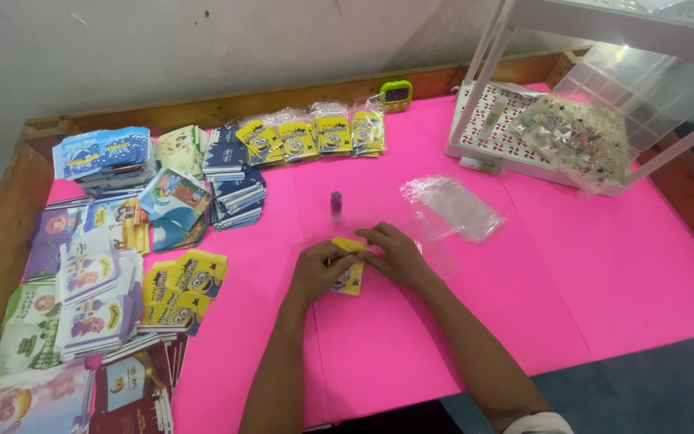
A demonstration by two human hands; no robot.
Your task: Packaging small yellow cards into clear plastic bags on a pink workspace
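Over pink table [524,273], left hand [317,272] and right hand [395,254] pinch yellow card [350,277].

Yellow card [350,277] mostly hidden under both hands' fingers [339,259].

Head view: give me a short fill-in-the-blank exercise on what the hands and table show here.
1. Both the left hand and the right hand hold a small ____ card packet.
2. The table is covered with a sheet coloured ____.
3. The small purple tube stands ____ on the sheet, beyond the hands.
4. The empty clear plastic bags lie to the ____ of the tube.

Missing words: yellow; pink; upright; right
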